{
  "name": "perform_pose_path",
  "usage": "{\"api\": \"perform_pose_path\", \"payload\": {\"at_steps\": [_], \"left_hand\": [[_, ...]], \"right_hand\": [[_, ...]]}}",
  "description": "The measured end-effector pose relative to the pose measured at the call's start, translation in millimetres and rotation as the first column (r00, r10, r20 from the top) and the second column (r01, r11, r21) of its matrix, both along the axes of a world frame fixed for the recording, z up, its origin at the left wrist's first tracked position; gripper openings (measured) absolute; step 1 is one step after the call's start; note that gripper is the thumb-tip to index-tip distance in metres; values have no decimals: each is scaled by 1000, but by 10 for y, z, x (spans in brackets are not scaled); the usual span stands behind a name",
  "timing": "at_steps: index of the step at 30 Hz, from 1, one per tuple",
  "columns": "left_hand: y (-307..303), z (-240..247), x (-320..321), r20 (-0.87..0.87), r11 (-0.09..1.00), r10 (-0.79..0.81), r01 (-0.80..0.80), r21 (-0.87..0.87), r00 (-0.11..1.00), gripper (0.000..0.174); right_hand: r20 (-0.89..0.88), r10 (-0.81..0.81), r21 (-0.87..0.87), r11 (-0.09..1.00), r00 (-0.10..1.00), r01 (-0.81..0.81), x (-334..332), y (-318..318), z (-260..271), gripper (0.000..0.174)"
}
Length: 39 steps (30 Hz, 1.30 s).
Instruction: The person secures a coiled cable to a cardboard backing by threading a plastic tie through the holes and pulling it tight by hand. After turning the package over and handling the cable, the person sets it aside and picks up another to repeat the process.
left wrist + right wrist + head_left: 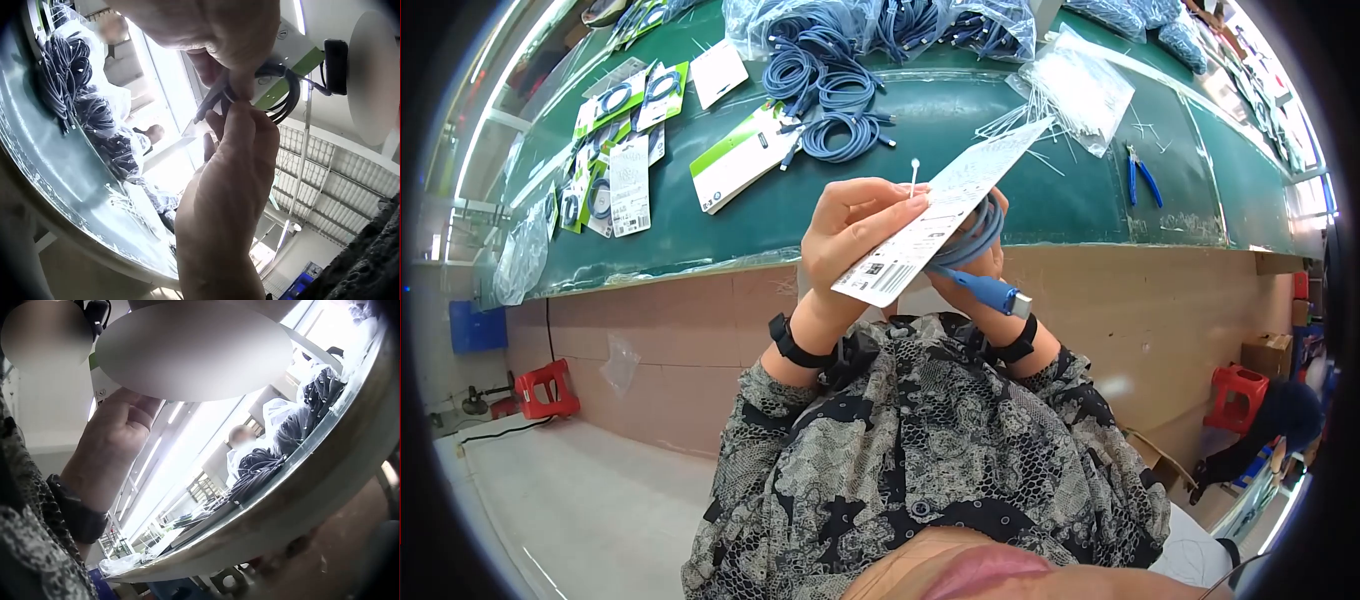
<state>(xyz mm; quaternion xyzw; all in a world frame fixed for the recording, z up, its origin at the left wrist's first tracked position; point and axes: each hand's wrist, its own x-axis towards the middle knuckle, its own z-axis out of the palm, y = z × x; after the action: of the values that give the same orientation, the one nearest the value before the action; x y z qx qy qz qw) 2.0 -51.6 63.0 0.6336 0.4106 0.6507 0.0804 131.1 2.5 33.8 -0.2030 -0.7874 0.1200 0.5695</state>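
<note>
A white printed card (930, 215) is tilted in front of the person's chest. The left hand (840, 235) holds its left side, thumb on the printed face beside a thin white tie (914, 175) that sticks up. Behind the card, the right hand (988, 262) grips a coiled blue cable (975, 240), whose plug (1000, 297) points right. In the left wrist view the fingertips of both hands meet at the coil (290, 94), against the card's green and white side (303, 53). The right fingertips are hidden in the head view.
On the green table (940, 110) lie coiled cables (840, 137), a stack of cards (740, 160), packaged cables (615, 150) at the left, a bag of white ties (1090, 90) and blue cutters (1140, 180) at the right. The table's front edge runs behind the hands.
</note>
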Motion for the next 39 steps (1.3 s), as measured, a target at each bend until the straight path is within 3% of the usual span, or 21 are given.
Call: {"api": "perform_pose_path", "payload": {"at_steps": [2, 4, 10, 15, 22, 25, 34, 39], "left_hand": [[-7, -17, 21, 48, 999, -27, 28, -23, 998, 29], [17, 36, -12, -119, 996, -18, 28, 85, 993, 30], [-72, 262, 38, -295, 989, 6, 38, 142, 956, 33], [-116, 341, 24, -376, 981, -9, 80, 174, 927, 36], [-103, 440, -9, -373, 990, -48, 94, 107, 927, 34], [-51, 400, -2, -353, 983, -3, 68, 171, 936, 44], [-38, 386, 10, -351, 981, -13, 81, 179, 936, 45], [-49, 372, 22, -292, 989, -51, 90, 120, 955, 46]], "right_hand": [[44, -23, 19, 1000, 999, 22, 39, 1, 17, 29], [63, 25, 33, 999, 998, -27, 94, -14, -4, 29], [30, 365, 11, 931, 931, -365, 502, -134, -75, 32], [-11, 529, -84, 845, 849, -528, 667, -129, -119, 34], [-11, 613, -317, 747, 790, -584, 625, -10, -287, 38], [-21, 611, -320, 746, 791, -584, 604, 50, -276, 38], [-45, 504, -25, 863, 863, -505, 675, 34, -134, 34], [-11, 380, 130, 918, 925, -375, 533, 6, -264, 33]]}}
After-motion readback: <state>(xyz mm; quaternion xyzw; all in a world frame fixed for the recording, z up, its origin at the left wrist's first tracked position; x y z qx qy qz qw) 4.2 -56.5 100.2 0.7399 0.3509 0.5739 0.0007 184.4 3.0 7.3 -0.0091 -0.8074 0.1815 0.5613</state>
